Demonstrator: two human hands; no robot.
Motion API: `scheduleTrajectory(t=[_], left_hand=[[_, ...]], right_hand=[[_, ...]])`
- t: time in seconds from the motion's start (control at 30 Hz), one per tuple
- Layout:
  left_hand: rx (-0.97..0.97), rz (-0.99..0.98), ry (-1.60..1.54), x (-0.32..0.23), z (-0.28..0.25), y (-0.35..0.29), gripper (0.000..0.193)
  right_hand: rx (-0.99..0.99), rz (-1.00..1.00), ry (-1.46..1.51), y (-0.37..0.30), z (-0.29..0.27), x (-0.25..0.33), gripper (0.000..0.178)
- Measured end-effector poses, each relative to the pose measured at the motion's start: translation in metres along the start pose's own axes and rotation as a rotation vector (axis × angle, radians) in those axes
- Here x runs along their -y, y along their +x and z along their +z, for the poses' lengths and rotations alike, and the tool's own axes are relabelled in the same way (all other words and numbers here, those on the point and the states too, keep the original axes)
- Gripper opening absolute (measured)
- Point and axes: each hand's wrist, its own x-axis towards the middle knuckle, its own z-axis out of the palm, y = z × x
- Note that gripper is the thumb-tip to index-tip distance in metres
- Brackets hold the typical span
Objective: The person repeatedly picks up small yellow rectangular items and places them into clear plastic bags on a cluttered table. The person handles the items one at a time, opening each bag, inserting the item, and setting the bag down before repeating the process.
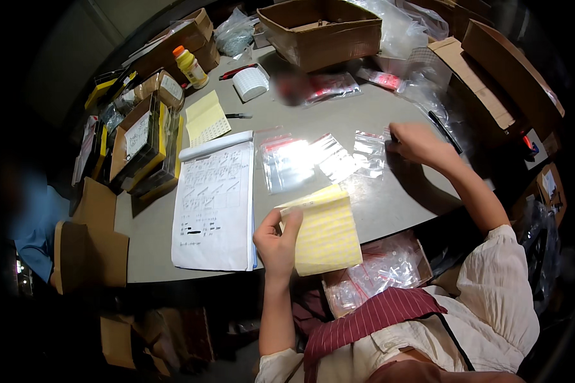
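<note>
Between the thumb and fingers of my left hand [278,242] is a yellow sticker sheet [326,236] with rows of small labels, held up at the table's front edge. My right hand [416,142] is closed low over the table at the right. What its fingertips pinch, if anything, is hidden. Just left of it lie small clear zip bags [368,154], another small zip bag [333,159] and a larger stack of zip bags [286,167] with red seals, bright with glare. A notebook [214,210] with handwritten pages lies open left of my left hand.
Below the table edge, a box [421,258] holds bagged small parts. Another yellow sheet [206,118], a pen [239,116], a white roll [250,83] and a yellow bottle [191,68] stand farther back. Cardboard boxes [319,38] line the far side; a black marker [445,132] lies right.
</note>
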Motion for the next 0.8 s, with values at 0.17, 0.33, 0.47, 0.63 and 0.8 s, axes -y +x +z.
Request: scheduleTrajectory(t=[0.17,0.33,0.47,0.63,0.8], left_hand=[[0.045,-0.027,0.055,0.0,-0.001,0.0,0.019],[0.151,0.01,0.026,-0.001,-0.005,-0.004,0.018],[0.241,0.156,0.109,0.003,-0.009,-0.004,0.017],[0.268,0.294,0.232,-0.007,-0.005,-0.004,0.013],[0.256,0.299,0.244,-0.007,-0.004,-0.005,0.011]], right_hand=[[-0.031,-0.255,0.287,0.013,-0.006,0.005,0.034],[0.051,-0.352,0.45,0.025,0.005,0.038,0.024],[-0.198,-0.402,0.151,0.026,0.023,0.043,0.022],[-0.375,-0.289,-0.256,0.029,0.017,0.045,0.027],[-0.063,-0.574,0.454,0.0,-0.012,0.08,0.031]])
